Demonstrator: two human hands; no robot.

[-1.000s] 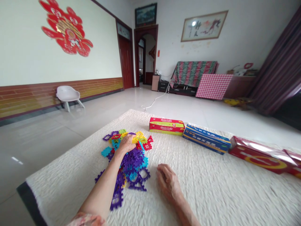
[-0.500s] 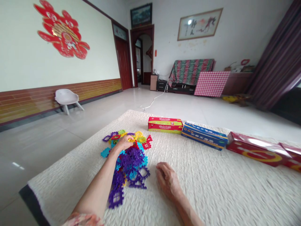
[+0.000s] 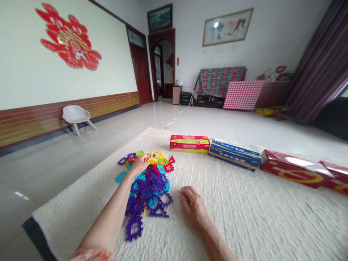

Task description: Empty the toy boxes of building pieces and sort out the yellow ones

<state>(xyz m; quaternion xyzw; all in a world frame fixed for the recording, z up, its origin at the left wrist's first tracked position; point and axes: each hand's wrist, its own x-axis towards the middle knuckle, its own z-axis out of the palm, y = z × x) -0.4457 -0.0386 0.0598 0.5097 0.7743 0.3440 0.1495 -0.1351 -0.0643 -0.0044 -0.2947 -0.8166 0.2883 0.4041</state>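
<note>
So the nearest bit of the heap is a purple toothed plastic piece with window bars, lying toward the near left corner of a cream, crinkly quilted cover. Left forearm cuts across there and blocks part of the view. Right hand rests on the cover just right of the heap, fingers curled in; palm's hidden, so can't tell if anything's under it. Most of the purple pieces overlap in a thick tangle, triangles and squares with cut-out middles, with flat turquoise pieces poking out by the left edge. Past that tangle, left hand has its fingertips pinched on a yellow piece, with red pieces lying to the right. Along the far edge there's basically a wall of long cardboard boxes: a red and lime one nearest the far left corner, a blue one, then a shiny dark red one. Beyond the cover it's glossy tile floor, a smooth white chair, a loose white cable and a red-checked cloth.
</note>
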